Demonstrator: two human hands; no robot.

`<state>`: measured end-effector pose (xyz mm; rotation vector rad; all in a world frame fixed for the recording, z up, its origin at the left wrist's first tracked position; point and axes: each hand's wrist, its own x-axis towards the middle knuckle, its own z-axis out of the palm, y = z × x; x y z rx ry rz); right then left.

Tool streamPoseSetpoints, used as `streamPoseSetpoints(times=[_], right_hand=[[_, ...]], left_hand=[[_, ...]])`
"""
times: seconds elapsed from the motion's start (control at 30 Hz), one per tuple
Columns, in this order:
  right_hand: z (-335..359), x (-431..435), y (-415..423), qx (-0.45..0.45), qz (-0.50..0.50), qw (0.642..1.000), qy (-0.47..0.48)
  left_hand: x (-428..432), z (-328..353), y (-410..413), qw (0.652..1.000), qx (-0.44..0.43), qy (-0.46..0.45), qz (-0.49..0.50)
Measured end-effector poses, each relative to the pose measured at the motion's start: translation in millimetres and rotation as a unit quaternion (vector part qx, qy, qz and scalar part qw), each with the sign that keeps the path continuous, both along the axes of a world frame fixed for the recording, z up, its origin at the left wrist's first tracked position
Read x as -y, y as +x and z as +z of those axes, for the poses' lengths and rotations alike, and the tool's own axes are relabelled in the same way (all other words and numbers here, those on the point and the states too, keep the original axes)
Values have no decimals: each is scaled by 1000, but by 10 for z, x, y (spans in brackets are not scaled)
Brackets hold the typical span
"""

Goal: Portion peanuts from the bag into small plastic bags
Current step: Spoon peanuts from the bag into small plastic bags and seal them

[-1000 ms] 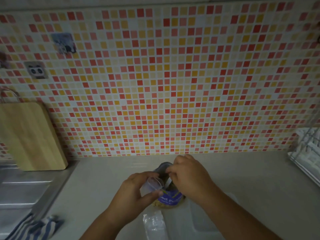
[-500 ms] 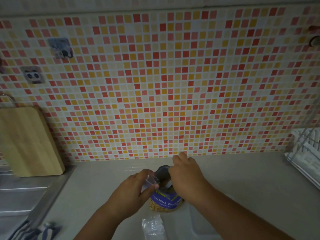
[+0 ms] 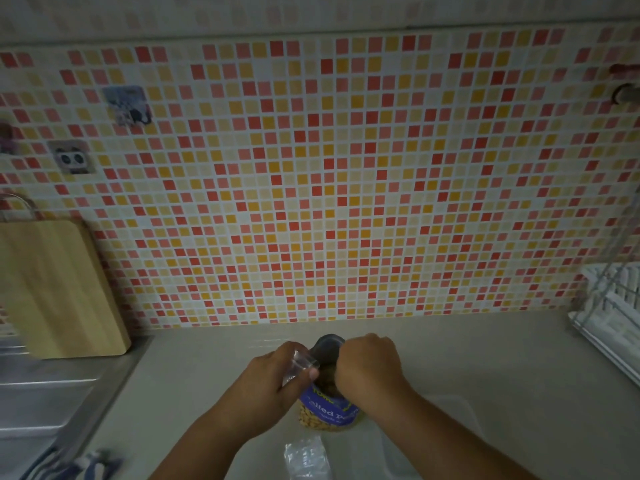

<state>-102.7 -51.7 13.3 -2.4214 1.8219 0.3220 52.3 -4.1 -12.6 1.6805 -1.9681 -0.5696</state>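
A blue peanut bag [image 3: 327,412] stands upright on the counter, its top open and its clear lower part showing peanuts. My left hand [image 3: 273,379] holds a small clear plastic bag [image 3: 299,363] beside the peanut bag's mouth. My right hand [image 3: 369,367] has its fingers down inside the peanut bag's opening; the fingertips are hidden. A crumpled stack of small plastic bags [image 3: 306,457] lies on the counter in front of the peanut bag.
A wooden cutting board [image 3: 59,289] leans on the tiled wall at left, above a steel sink [image 3: 45,400]. A striped cloth [image 3: 72,465] lies at the bottom left. A white dish rack [image 3: 613,313] stands at right. A clear tray [image 3: 429,441] lies under my right forearm.
The view has tilted up a little. My right hand has dipped deeper into the peanut bag, and my left hand has shifted the small bag closer to its mouth.
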Motion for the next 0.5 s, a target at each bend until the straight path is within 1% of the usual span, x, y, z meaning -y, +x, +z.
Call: streamPoseSetpoints(times=[0.13,0.3,0.5], right_hand=[[-68,65,-130,64,-40,997,-25],[-192,51,-141,93,-58,994,6],[-145,124,-338,202,-126,971,1]], left_hand=[[-12,32,-5,1000,-5,1,1],[-17,50,-24,1000,-10,0,-1],[-4,76,0,999,-34,18,-5]])
